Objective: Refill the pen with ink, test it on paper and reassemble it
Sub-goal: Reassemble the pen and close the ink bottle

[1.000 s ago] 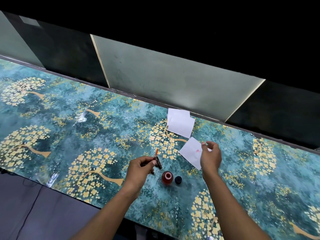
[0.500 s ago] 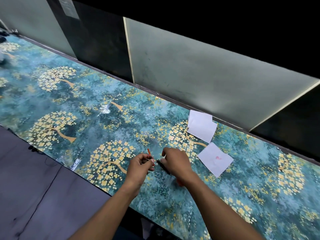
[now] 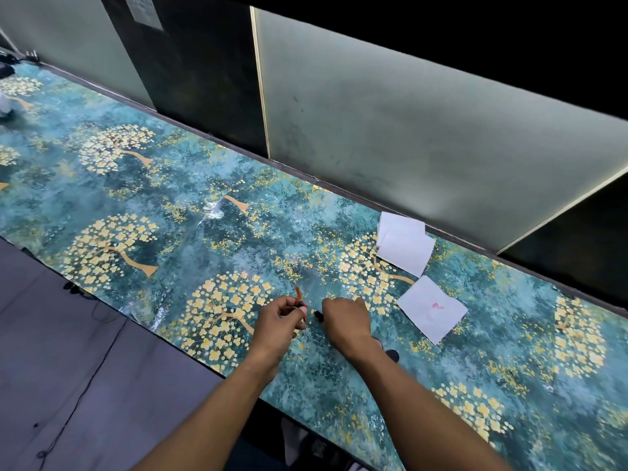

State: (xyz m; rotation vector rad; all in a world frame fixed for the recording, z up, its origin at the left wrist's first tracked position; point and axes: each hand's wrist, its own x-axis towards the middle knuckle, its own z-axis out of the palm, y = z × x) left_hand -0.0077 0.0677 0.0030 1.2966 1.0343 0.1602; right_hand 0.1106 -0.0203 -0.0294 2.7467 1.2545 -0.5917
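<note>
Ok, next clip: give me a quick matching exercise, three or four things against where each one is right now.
Things:
1. orange refill
2. marked paper
3. stacked blank papers
4. black cap

Places:
A. by the wall edge
B. beside the right forearm
C. in the left hand
D. right of the right hand

Pairs: 1-C, 2-D, 3-A, 4-B

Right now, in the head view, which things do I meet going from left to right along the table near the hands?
left hand holding the orange pen part → right hand → black cap → paper with red mark
</note>
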